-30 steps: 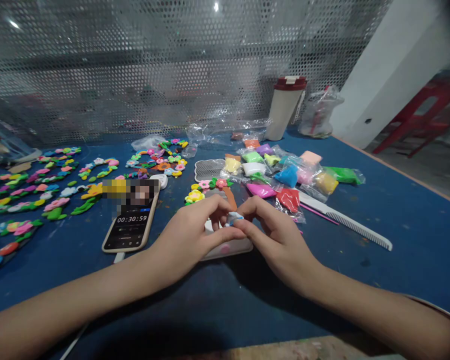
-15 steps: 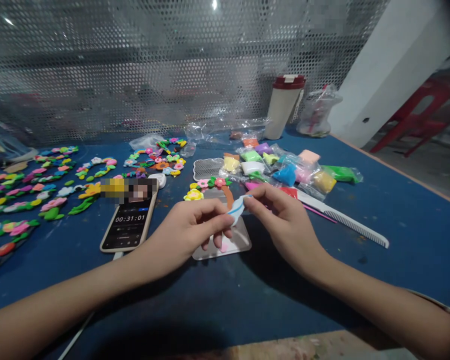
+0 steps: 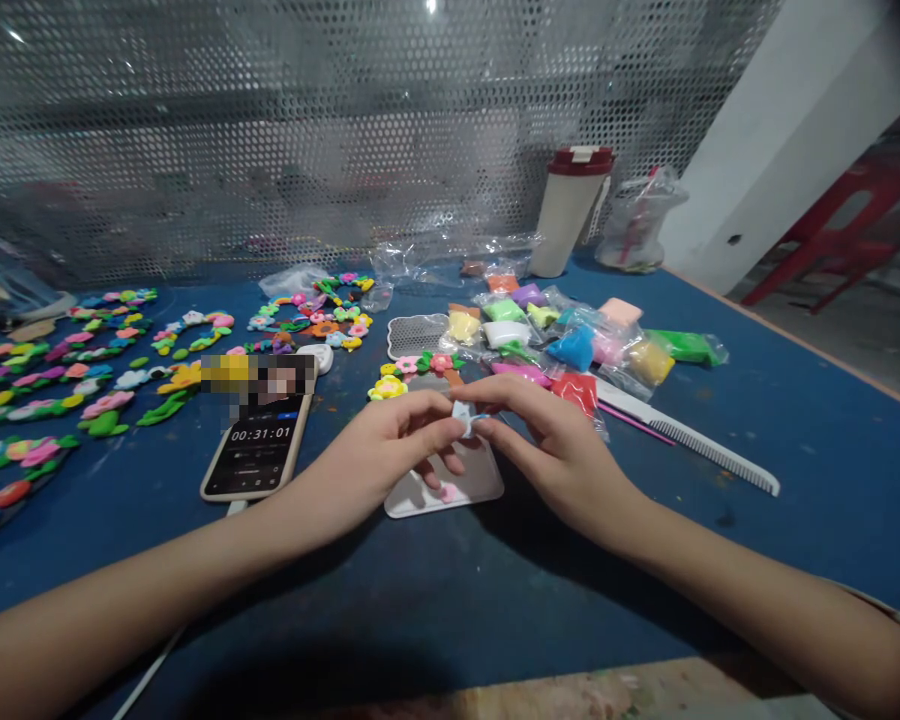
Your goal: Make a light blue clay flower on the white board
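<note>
Between the fingertips of both hands is a small piece of light blue and white modelling clay [image 3: 463,418], folded together. My left hand [image 3: 412,440] pinches it from the left, thumb against forefinger, the other fingers curled loosely below. From the right, my right hand [image 3: 536,430] pinches the same piece. Beneath the hands lies a white plate-like board [image 3: 476,485] with a bit of pink clay [image 3: 448,492] near its front edge. Clay flowers, among them a yellow one [image 3: 387,387] and a coral one [image 3: 445,363], decorate its far end; the hands cover part of it.
A phone [image 3: 259,440] showing a timer lies to the left, beside rows of clay flower pieces [image 3: 105,412]. On the right are bagged clays [image 3: 570,348] and a white comb [image 3: 690,432]. A tumbler [image 3: 570,215] stands behind, before a perforated metal panel [image 3: 307,130].
The blue and white clay strip, stretched out between the hands before, is now folded into a compact piece. My right hand has moved left, and the fingertips are closer together.
</note>
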